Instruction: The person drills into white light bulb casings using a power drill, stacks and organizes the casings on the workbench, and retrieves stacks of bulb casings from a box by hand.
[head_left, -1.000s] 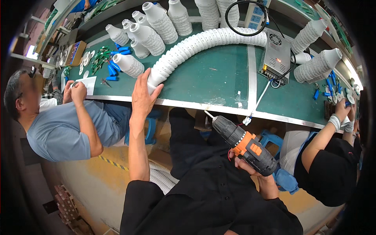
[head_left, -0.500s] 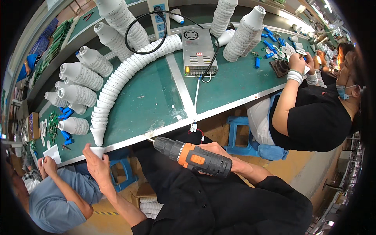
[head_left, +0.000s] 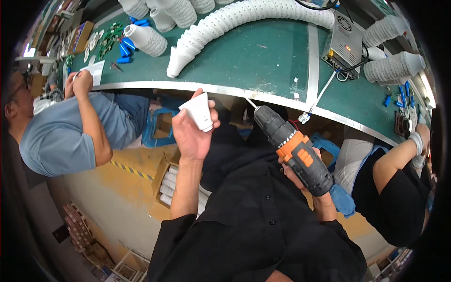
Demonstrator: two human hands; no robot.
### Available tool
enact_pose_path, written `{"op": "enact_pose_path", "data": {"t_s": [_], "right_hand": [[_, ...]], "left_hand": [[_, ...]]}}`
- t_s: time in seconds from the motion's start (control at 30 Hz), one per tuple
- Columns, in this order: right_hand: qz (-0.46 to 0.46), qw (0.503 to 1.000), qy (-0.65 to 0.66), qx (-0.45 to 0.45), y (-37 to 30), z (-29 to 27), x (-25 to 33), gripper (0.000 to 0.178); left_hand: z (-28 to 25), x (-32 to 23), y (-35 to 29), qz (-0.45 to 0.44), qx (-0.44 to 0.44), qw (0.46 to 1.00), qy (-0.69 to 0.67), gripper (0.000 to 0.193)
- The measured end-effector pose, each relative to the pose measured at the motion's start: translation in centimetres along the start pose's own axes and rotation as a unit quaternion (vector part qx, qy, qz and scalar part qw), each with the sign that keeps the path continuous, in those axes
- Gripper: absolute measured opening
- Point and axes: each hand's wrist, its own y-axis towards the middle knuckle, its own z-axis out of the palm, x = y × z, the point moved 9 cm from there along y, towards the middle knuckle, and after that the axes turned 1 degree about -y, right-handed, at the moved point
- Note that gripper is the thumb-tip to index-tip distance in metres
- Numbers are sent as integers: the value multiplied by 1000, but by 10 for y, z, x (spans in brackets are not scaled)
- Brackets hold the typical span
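Note:
A white tapered plastic housing sits in my left hand, held in front of the bench edge with its wide end up and its narrow end toward my fingertips. My right hand grips a black and orange cordless drill; the drill body hides most of those fingers. From the drill's chuck a thin bit points up and left to the bench edge. Beyond my left hand, a long curved row of nested white housings lies on the green bench, its nearest piece pointing toward me.
At the right stands a metal power supply with cables. Blue cylinders and green circuit boards lie at the left. Co-workers sit on both sides: one in a blue shirt, one in black. Below is a cardboard box of white parts.
My left hand has taken a white housing away from the row's near end and brought it toward me. The drill has tilted more upright. The whole view has shifted.

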Motion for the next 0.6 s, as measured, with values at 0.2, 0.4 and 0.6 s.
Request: {"op": "enact_pose_path", "data": {"t_s": [0.2,0.4,0.6], "right_hand": [[-51,998,-24,34,9,16,32,24],[-46,994,23,93,6,26,33,27],[-75,994,24,71,1,25,28,27]], "left_hand": [[-10,18,-2,-14,-3,999,-39,66],[1,18,-1,61,-43,997,26,65],[10,18,13,94,-14,994,-45,64]]}}
